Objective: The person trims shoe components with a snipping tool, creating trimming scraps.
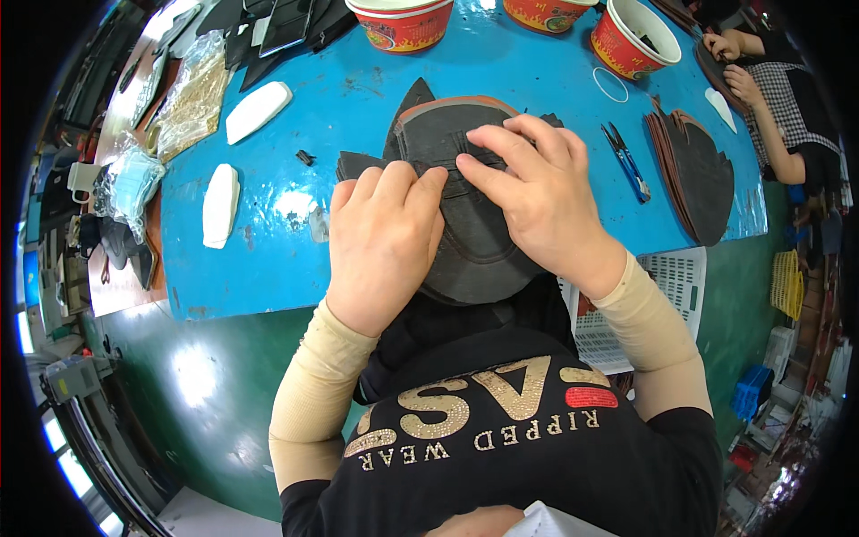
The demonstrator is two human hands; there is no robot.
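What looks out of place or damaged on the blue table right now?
Nothing stands out. Both hands, left hand and right hand, press flat on the dark shoe upper piece. The blue snips lie beside a tidy stack of cut pieces. The blue tabletop shows only scuffs.

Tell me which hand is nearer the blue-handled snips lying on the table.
Right. The right hand presses the dark shoe piece just beside the snips; the left hand sits farther away, on the piece's other side.
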